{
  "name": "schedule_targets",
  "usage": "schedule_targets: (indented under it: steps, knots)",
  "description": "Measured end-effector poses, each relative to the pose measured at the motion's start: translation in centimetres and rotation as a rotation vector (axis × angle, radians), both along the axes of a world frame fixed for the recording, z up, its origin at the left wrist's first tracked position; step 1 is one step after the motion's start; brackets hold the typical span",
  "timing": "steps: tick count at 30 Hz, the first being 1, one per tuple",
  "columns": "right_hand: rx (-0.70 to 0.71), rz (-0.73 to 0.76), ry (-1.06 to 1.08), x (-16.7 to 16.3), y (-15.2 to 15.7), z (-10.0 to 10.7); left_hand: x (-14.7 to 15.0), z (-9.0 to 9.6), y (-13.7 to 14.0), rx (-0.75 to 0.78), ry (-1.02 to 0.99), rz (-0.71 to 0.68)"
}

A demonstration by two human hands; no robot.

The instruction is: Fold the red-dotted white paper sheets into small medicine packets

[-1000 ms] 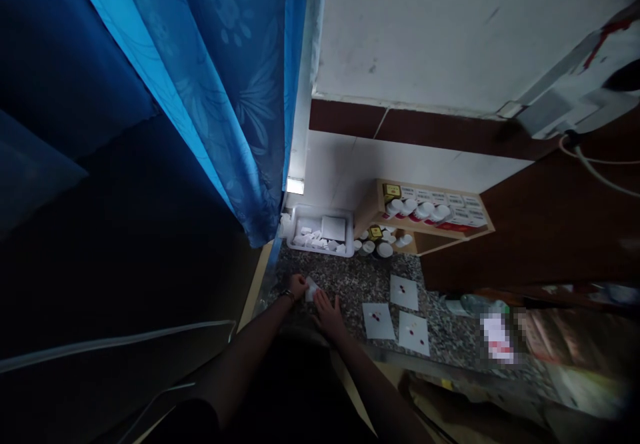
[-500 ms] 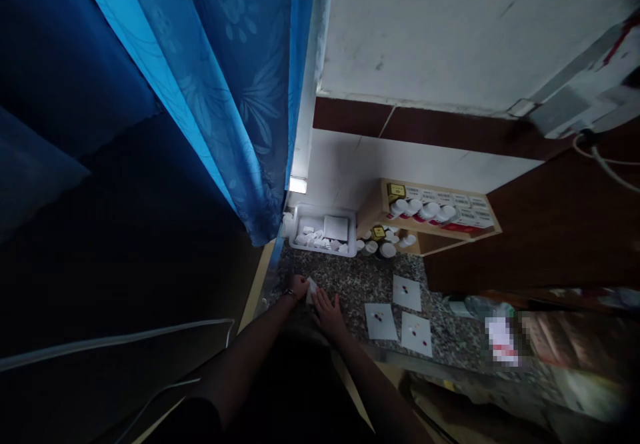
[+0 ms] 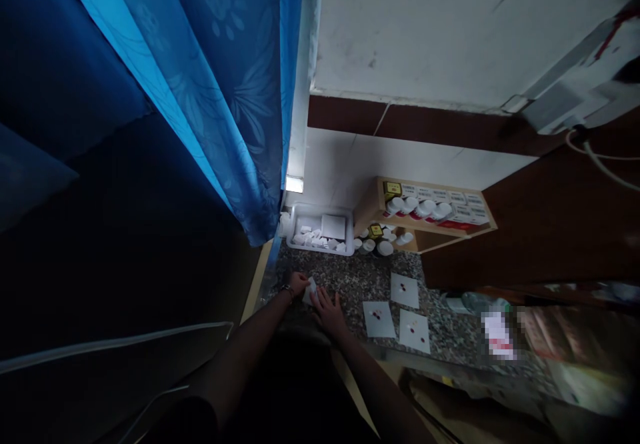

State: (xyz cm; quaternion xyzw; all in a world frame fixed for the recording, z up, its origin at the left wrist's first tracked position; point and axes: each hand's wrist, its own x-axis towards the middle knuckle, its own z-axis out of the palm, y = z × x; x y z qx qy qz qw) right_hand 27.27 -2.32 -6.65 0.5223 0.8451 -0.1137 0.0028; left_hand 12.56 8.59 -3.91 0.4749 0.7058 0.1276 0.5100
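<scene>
Angular paper (image 3: 311, 288) (white), speckled countertop (image 3: 350, 279)

One camera is sitting on the person's head, facing forward and steeply down over the speckled granite desk (image 3: 345, 271). It is taking in a wide sweep from above, so the left grip (image 3: 299, 283) and the right grip (image 3: 329, 312) are showing small, at six o'clock just below the middle. The left forearm (image 3: 253, 347), at seven o'clock, and the right forearm (image 3: 367, 371), between five and six, are lying nearer the lens. The blue curtain (image 3: 210, 84) is filling ten to eleven o'clock, the wall (image 3: 425, 37) one o'clock, and the wooden shelf (image 3: 371, 203) three o'clock.
</scene>
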Motion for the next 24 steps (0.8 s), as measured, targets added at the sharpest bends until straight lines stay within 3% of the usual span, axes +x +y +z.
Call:
schedule_targets:
  steps: [6,10,17,24]
  knots:
    - [0.002,0.072,0.066,-0.1,0.3,0.5,0.2,-0.6,-0.8,-0.042,-0.007,-0.016]
    - [-0.029,-0.015,0.094,-0.6,0.6,0.6,0.4,-0.8,-1.2,-0.039,-0.006,-0.019]
    - [0.065,0.012,0.046,-0.7,0.8,0.1,0.2,-1.0,-1.5,0.009,0.010,-0.031]
    - [0.055,-0.001,0.026,-0.3,1.3,1.1,-0.5,-0.9,-0.6,0.100,-0.032,-0.134]
